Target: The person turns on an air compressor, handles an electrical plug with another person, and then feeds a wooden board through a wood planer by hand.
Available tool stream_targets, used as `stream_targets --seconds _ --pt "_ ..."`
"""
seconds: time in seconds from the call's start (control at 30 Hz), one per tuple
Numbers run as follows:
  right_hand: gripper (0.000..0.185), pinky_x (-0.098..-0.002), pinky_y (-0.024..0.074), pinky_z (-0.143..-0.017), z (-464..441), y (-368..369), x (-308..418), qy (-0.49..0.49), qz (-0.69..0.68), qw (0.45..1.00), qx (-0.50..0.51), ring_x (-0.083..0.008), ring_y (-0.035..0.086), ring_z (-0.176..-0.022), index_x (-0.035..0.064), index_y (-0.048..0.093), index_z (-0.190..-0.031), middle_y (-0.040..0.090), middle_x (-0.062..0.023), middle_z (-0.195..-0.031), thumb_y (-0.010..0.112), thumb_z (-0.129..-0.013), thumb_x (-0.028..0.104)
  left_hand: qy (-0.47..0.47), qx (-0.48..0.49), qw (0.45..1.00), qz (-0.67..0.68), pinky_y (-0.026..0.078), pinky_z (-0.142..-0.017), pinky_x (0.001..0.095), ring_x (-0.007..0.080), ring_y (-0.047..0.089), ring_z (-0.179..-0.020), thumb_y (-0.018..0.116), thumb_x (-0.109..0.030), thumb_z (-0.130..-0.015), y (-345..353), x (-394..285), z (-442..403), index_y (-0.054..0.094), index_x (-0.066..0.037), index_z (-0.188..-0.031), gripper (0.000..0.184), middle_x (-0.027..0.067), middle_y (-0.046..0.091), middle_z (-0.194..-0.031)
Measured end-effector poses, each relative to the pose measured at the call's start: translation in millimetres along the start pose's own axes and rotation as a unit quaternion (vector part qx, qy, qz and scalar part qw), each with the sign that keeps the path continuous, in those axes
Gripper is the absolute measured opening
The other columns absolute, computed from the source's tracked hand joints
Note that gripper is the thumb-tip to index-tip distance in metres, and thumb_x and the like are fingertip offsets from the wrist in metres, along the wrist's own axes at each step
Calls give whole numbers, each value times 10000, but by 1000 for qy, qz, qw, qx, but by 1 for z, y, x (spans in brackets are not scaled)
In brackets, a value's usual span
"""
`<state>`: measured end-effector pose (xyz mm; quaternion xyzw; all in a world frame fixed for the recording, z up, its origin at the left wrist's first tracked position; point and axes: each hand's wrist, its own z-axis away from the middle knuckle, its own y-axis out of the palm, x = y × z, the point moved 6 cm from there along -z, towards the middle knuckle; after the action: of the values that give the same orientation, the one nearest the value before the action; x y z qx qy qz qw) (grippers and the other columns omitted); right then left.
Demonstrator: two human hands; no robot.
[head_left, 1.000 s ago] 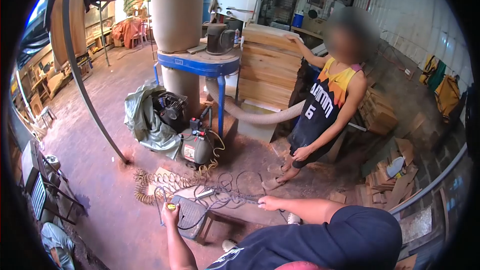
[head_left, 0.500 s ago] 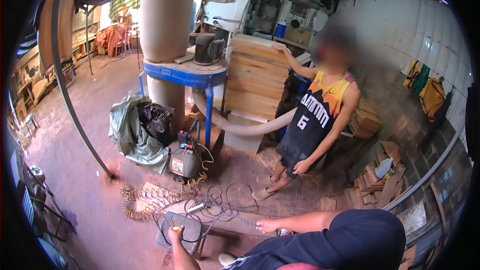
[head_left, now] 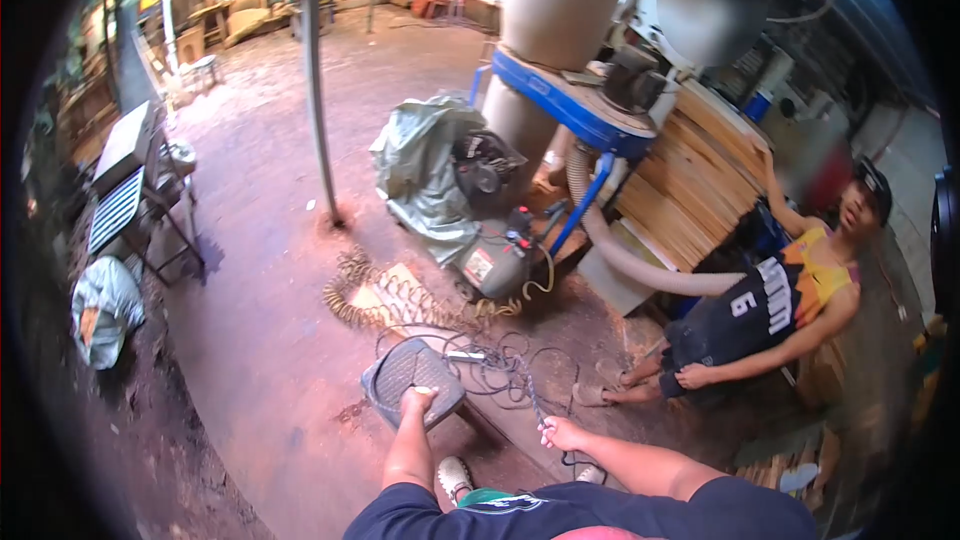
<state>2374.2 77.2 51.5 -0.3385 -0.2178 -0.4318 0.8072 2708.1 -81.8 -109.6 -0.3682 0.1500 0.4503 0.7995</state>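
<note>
Pinching cord [head_left: 530, 390] in fingers of right hand [head_left: 565, 434]; best tug gently, avoiding snagged loops on floor [head_left: 260, 320] beside stool's [head_left: 393, 372] right edge. Cannot tell finger state of left hand [head_left: 417, 401] over stool.

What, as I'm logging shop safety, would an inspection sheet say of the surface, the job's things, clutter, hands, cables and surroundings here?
Surface: reddish-brown floor, with reddish patches near the pole's foot.
Job's things: dark cord; grey stool.
Clutter: wood scraps at lower right; stuffed bag at far left.
Hands: right hand grips the cord; left hand is over the stool, a small yellowish thing at its fingers, contact with the seat unclear.
Cables: cord lies in loose loops beyond the stool; coiled hose lies near the compressor.
Surroundings: pole; blue-framed machine; another person beside stacked boards.
</note>
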Motion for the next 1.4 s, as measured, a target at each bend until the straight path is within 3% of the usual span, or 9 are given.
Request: stream_targets --seconds 0.2,0.27,0.33,0.43,0.77,1.03,1.2,1.27,1.4 --pt "286 -339 517 -706 -30 18 14 -8 183 982 43 -211 646 -770 -23 524 -1098 658 -133 -855 539 -887 170 72 -31 993 -93 474 -921 414 327 588 -1089 829 -424 -619 12 5 39 600 -66 -1152 682 194 619 -1152" --pt "376 -389 504 -757 -31 18 22 -102 299 949 11 -306 641 -828 -21 532 -1082 662 -166 -890 611 -845 261 120 13 981 -151 484 -903 413 330 601 -1055 823 -382 -629 31 8 36 610 -62 -1121 625 191 632 -1118" --pt "470 -414 480 -845 -39 22 3 -41 309 950 27 -379 607 -963 -17 534 -1130 644 -214 -1012 634 -821 323 156 47 968 -189 490 -889 422 345 607 -1020 823 -377 -625 38 1 53 611 -48 -1085 604 196 645 -1063" --pt "582 -409 437 -952 -32 26 4 17 307 951 26 -372 545 -1131 -14 489 -1249 565 -253 -1198 630 -822 356 181 58 955 -227 492 -874 425 349 612 -1013 836 -387 -598 64 24 42 608 -44 -1078 633 187 653 -1051" --pt "663 -399 419 -971 -25 26 -19 37 321 945 47 -373 530 -1146 -20 379 -1346 529 -252 -1257 603 -848 356 237 -22 949 -206 361 -1043 434 395 421 -1238 793 -295 -677 71 59 32 539 -35 -1226 658 229 512 -1270" --pt "779 -357 465 -881 -24 20 -35 1 266 964 30 -302 622 -979 -5 225 -1429 669 -185 -994 595 -856 371 244 104 935 -235 333 -1075 420 315 426 -1274 724 -343 -744 84 63 21 604 -55 -1171 529 208 517 -1293" --pt "781 -352 488 -799 -32 5 -38 -30 244 969 -28 -267 635 -822 10 229 -1434 669 -153 -915 615 -849 354 195 76 972 -110 461 -939 387 343 596 -1078 722 -388 -742 64 70 31 646 -43 -1108 509 221 628 -1119" --pt "810 -387 447 -939 -22 -6 2 29 176 984 17 -353 572 -1089 -17 211 -1434 544 -253 -1243 625 -840 346 155 78 978 -113 463 -932 388 326 607 -1066 723 -368 -747 56 79 41 638 -46 -1122 502 212 633 -1117" --pt "833 -380 454 -930 -72 -42 32 -32 103 993 -50 -337 578 -1082 -9 207 -1439 545 -274 -1227 666 -822 311 124 109 980 -108 489 -884 374 307 631 -1024 708 -370 -774 43 105 64 632 -36 -1130 493 203 656 -1065"
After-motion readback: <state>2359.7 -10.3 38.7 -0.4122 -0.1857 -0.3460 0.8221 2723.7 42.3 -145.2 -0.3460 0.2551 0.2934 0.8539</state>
